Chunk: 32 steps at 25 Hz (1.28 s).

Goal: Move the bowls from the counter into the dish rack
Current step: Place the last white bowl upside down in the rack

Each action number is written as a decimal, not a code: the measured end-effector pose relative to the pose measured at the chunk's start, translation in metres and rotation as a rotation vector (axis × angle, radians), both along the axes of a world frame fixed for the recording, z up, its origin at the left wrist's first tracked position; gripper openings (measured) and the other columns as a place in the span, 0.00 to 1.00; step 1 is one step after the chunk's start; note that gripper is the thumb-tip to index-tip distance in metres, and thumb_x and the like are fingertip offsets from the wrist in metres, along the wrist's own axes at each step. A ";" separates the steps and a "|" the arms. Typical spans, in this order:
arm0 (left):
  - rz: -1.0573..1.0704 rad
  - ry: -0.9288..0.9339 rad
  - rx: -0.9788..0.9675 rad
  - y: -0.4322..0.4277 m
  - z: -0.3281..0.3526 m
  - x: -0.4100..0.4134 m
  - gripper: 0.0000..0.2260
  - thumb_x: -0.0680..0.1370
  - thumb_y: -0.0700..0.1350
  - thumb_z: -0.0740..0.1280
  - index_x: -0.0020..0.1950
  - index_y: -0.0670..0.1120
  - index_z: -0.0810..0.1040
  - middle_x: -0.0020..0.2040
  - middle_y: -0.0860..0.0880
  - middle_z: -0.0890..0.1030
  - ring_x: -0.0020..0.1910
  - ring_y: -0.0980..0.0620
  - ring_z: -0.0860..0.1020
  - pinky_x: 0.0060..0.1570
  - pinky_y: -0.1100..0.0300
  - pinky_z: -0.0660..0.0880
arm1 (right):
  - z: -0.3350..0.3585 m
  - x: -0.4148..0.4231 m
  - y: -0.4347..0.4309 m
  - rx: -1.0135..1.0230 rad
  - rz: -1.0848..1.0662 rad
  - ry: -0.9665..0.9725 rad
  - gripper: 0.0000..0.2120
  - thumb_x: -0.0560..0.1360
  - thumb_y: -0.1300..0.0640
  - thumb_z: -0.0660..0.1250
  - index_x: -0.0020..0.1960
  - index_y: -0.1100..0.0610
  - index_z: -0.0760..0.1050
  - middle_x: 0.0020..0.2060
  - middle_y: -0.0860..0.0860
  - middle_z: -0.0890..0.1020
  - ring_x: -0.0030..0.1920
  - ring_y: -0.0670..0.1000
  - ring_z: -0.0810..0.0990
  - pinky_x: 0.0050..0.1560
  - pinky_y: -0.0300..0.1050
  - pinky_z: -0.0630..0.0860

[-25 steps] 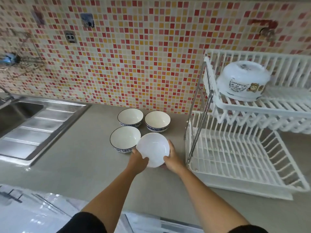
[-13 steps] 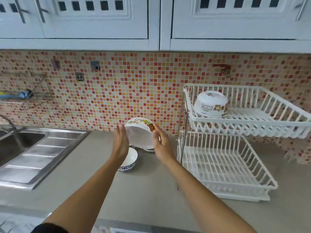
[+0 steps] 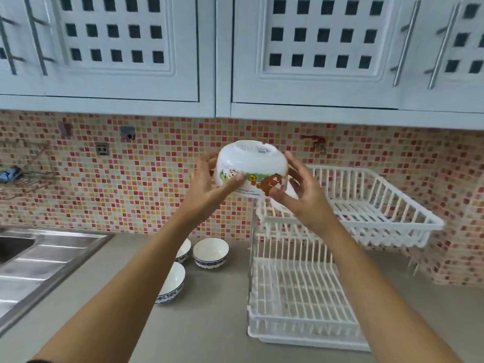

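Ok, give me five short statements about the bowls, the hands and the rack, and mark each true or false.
1. Both hands, left hand and right hand, hold the cartoon bowl. True.
2. That bowl is upright. False: it is upside down, base up.
3. Three blue-rimmed bowls stand on the counter. True.
4. The lower rack tier holds a bowl. False: none shows there.
5. The held bowl rests on the counter. False: it is up in the air.

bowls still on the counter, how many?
3: one blue-rimmed bowl nearest the rack, one and one partly behind the left forearm. More could be hidden there.
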State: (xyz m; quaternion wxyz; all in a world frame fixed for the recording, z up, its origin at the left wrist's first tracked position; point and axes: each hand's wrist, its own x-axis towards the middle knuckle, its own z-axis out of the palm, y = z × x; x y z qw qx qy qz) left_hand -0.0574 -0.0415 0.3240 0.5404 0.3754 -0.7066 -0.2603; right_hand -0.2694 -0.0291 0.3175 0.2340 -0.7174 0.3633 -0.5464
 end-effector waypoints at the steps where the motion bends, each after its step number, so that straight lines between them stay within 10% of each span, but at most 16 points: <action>1: -0.031 -0.068 -0.013 -0.003 0.004 -0.013 0.37 0.65 0.64 0.70 0.69 0.59 0.57 0.66 0.52 0.68 0.64 0.53 0.72 0.60 0.59 0.76 | 0.002 -0.017 -0.002 -0.005 -0.026 0.018 0.40 0.66 0.47 0.73 0.73 0.45 0.59 0.72 0.46 0.67 0.71 0.44 0.66 0.71 0.41 0.65; 4: -0.172 -0.117 0.026 -0.014 0.013 -0.061 0.40 0.68 0.54 0.70 0.74 0.53 0.53 0.60 0.59 0.67 0.56 0.65 0.72 0.50 0.76 0.74 | 0.007 -0.068 -0.011 -0.003 -0.125 0.088 0.41 0.63 0.45 0.76 0.71 0.40 0.60 0.73 0.45 0.65 0.71 0.44 0.66 0.72 0.52 0.66; 10: -0.044 -0.049 0.218 -0.041 -0.004 -0.131 0.19 0.79 0.57 0.59 0.67 0.52 0.61 0.64 0.49 0.68 0.60 0.49 0.73 0.40 0.68 0.76 | 0.000 -0.126 -0.037 0.122 -0.221 0.391 0.53 0.61 0.48 0.79 0.76 0.46 0.51 0.76 0.47 0.58 0.74 0.49 0.60 0.74 0.55 0.60; 14: 0.092 -0.104 0.286 -0.057 -0.018 -0.156 0.24 0.79 0.55 0.61 0.70 0.46 0.61 0.65 0.47 0.72 0.60 0.46 0.75 0.58 0.50 0.76 | -0.010 -0.134 -0.060 0.143 -0.234 0.476 0.55 0.60 0.54 0.81 0.77 0.48 0.51 0.75 0.49 0.60 0.74 0.51 0.60 0.73 0.54 0.62; 25: 0.257 -0.329 0.356 -0.071 -0.027 -0.166 0.31 0.78 0.58 0.59 0.75 0.44 0.56 0.69 0.40 0.72 0.65 0.42 0.73 0.65 0.49 0.70 | -0.012 -0.129 -0.078 0.209 -0.120 0.534 0.50 0.62 0.62 0.78 0.75 0.50 0.53 0.70 0.51 0.62 0.64 0.48 0.65 0.60 0.42 0.68; 32: 0.239 -0.365 0.333 -0.072 -0.026 -0.165 0.34 0.79 0.58 0.58 0.78 0.44 0.48 0.78 0.43 0.58 0.76 0.43 0.60 0.72 0.49 0.59 | -0.013 -0.130 -0.082 0.310 -0.133 0.566 0.56 0.63 0.59 0.76 0.77 0.49 0.41 0.76 0.48 0.49 0.77 0.54 0.49 0.72 0.58 0.63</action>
